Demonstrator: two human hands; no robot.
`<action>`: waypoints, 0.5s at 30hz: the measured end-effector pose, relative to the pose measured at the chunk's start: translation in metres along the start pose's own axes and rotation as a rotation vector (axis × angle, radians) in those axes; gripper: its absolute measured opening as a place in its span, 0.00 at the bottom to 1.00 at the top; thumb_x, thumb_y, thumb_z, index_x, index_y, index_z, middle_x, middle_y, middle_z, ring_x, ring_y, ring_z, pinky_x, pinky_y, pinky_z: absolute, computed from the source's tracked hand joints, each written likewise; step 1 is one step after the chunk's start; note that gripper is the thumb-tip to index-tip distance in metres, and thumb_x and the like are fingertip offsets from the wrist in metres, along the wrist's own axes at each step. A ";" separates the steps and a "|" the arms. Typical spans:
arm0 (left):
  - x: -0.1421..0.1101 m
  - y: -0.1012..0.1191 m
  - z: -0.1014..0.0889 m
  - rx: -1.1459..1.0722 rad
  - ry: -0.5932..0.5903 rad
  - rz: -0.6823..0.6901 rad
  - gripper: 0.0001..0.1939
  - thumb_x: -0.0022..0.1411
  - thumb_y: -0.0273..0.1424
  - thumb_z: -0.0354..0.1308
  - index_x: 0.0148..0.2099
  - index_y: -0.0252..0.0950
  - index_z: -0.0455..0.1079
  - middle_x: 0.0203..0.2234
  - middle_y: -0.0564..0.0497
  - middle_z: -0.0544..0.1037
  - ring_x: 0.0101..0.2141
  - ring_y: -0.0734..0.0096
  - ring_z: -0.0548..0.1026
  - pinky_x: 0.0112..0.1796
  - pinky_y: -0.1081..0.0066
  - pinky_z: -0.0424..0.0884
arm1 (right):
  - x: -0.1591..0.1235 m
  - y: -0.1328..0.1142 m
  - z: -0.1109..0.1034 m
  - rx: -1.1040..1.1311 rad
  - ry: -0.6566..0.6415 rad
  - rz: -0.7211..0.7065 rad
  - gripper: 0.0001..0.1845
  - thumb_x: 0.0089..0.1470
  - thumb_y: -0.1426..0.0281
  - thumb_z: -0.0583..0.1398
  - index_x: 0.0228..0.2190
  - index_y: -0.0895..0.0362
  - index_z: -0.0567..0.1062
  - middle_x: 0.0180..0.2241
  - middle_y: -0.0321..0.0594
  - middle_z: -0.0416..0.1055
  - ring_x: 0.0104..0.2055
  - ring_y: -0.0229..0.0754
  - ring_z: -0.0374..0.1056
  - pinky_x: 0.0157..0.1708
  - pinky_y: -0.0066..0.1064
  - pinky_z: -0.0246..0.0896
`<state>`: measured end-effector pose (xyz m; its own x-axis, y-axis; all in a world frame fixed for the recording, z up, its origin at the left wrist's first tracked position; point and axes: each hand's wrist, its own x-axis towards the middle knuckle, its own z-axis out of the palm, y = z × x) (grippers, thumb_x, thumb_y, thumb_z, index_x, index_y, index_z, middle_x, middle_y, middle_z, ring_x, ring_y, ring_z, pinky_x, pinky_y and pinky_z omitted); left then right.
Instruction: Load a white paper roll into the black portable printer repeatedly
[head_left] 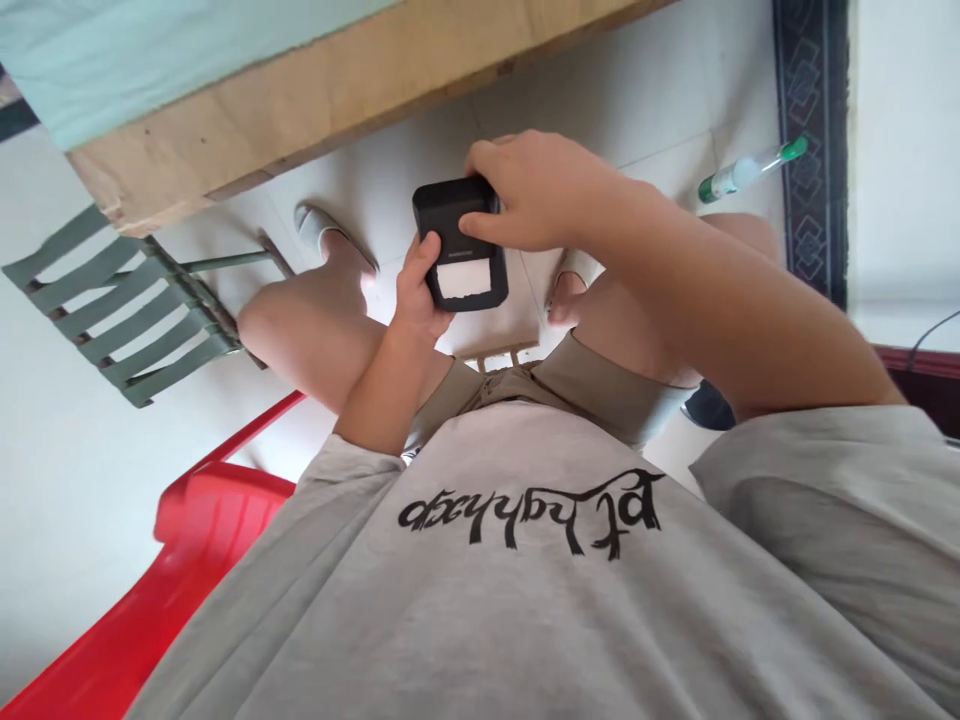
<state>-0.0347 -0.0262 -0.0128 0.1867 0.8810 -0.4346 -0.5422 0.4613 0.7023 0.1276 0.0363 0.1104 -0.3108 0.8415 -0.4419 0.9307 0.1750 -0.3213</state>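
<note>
A small black portable printer (454, 225), box-shaped with rounded corners, is held in front of my lap, above the floor. A white piece of paper with a ragged lower edge (465, 279) shows in the part nearer to me. My left hand (421, 290) grips the printer's left side and underside, its thumb lying along the edge. From the right, my right hand (529, 195) clasps the far right corner, its thumb on the top face and its other fingers partly hidden behind.
A table with a thick wooden edge (247, 130) and pale green cover (172, 50) stands ahead. Leftward are a green slatted folding stool (135, 310) and a red plastic chair (217, 510). A bottle with a green cap (742, 175) lies right, by the patterned wall border (806, 90).
</note>
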 end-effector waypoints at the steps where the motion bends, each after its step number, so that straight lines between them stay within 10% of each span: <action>1: 0.002 -0.001 -0.001 -0.011 0.004 -0.008 0.26 0.66 0.58 0.66 0.48 0.42 0.75 0.44 0.51 0.86 0.68 0.53 0.75 0.64 0.56 0.77 | 0.004 0.004 -0.001 -0.009 -0.022 -0.035 0.27 0.67 0.55 0.61 0.58 0.61 0.72 0.60 0.55 0.74 0.62 0.63 0.71 0.65 0.59 0.70; 15: -0.008 0.041 0.048 -0.075 0.167 0.010 0.28 0.80 0.49 0.40 0.49 0.37 0.76 0.43 0.46 0.85 0.64 0.54 0.76 0.65 0.56 0.77 | 0.019 0.021 0.000 0.181 0.127 -0.292 0.34 0.67 0.55 0.54 0.64 0.64 0.69 0.62 0.52 0.67 0.61 0.54 0.69 0.62 0.47 0.66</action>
<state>-0.0189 -0.0097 0.0468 0.0459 0.8534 -0.5193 -0.6041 0.4377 0.6659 0.1410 0.0559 0.0950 -0.5214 0.8282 -0.2053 0.7534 0.3339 -0.5665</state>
